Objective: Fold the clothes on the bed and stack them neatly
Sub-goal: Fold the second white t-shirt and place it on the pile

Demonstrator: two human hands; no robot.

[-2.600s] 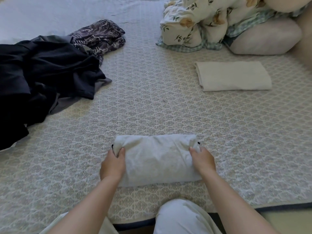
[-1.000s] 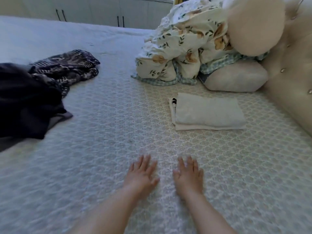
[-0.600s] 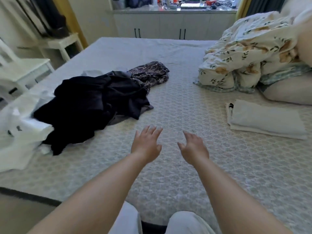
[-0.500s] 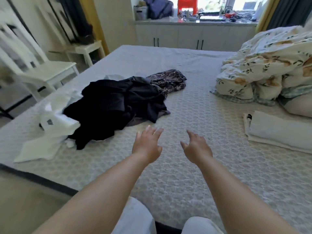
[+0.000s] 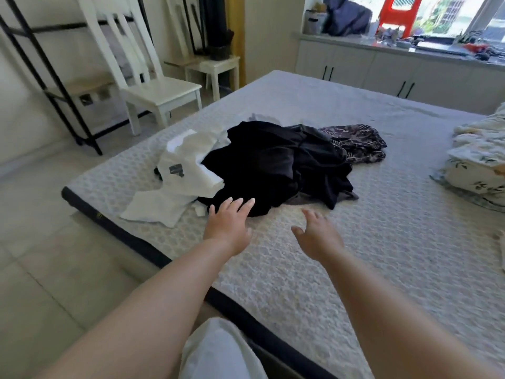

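Clothes sit in an unfolded heap on the pale patterned quilted bed cover (image 5: 382, 242), toward its left near corner. Landmark: the crumpled black fabric garment (image 5: 273, 165) in the middle of the heap. Left of it, partly tucked under its edge, a white cotton garment with a small grey patch (image 5: 180, 173). Right of it and touching, a bunched dark garment with a pale leaf print (image 5: 358, 143). A strip of grey cloth (image 5: 347, 195) pokes out under its right near edge.

Left hand (image 5: 226, 222): fingers straight and spread, holding nothing, fingertips over the near edge of the black garment (contact can't be confirmed). Right hand (image 5: 317, 236): relaxed, fingers loosely apart, empty, above bare cover just near-right of the black garment.

Far right of the black garment, a cream floral-print duvet (image 5: 481, 160), bundled, cut by the frame edge. Beyond-left, off the bed, a white wooden chair (image 5: 153, 88).
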